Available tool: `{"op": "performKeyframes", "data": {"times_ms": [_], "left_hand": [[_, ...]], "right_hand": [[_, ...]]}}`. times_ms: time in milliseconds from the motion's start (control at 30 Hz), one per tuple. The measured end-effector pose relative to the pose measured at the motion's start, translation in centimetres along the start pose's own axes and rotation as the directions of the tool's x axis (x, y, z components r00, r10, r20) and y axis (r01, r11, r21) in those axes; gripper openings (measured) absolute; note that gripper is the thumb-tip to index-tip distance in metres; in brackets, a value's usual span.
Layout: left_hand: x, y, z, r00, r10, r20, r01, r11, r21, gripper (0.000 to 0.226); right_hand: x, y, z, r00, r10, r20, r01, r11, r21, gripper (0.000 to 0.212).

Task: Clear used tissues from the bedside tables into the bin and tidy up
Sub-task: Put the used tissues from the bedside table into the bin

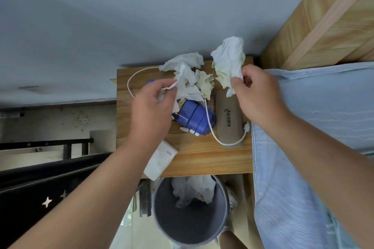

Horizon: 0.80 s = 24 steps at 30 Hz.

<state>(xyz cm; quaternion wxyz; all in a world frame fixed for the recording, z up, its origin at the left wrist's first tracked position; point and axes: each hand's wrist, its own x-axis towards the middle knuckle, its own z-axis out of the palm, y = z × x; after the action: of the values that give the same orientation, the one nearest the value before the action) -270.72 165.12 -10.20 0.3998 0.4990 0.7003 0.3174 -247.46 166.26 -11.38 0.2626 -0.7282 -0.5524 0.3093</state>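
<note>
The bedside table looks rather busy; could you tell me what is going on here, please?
A person is clearing used tissues off the wooden bedside table. The left hand pinches a crumpled tissue at the pile, and the right hand holds a second tissue up above the table. The grey bin below already has tissues in it. A blue object, a white cable and a tissue pack lie on the table.

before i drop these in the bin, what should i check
1. right hand grips lifted crumpled white tissue: ok
2. left hand pinches second crumpled white tissue: ok
3. second tissue free of thin white cable: cannot tell
4. round grey bin open, has room, below wooden table edge: ok
5. yellowish crumpled tissue not yet cleared from table: not ok
</note>
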Motion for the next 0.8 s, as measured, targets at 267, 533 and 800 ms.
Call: {"op": "performKeyframes", "data": {"times_ms": [267, 533, 800], "left_hand": [[-10.3, -1.6, -1.0, 0.979, -0.203, -0.005, 0.196, 0.951, -0.239, 0.013], [-20.0, -7.4, -2.3, 0.911, -0.409, 0.056, 0.406, 0.862, -0.304, 0.009], [-25.3, -15.1, -1.9, 0.827, -0.559, 0.069, 0.561, 0.809, -0.176, 0.013]], "right_hand": [[-10.1, -2.6, -3.0, 0.999, 0.034, 0.037, -0.042, 0.972, 0.23, 0.022], [-23.7, -1.1, -1.0, 0.948, 0.172, 0.266, -0.275, 0.865, 0.42, 0.024], [-30.0, 4.4, 5.1, 0.81, 0.37, 0.454, -0.405, 0.914, -0.022, 0.034]]}}
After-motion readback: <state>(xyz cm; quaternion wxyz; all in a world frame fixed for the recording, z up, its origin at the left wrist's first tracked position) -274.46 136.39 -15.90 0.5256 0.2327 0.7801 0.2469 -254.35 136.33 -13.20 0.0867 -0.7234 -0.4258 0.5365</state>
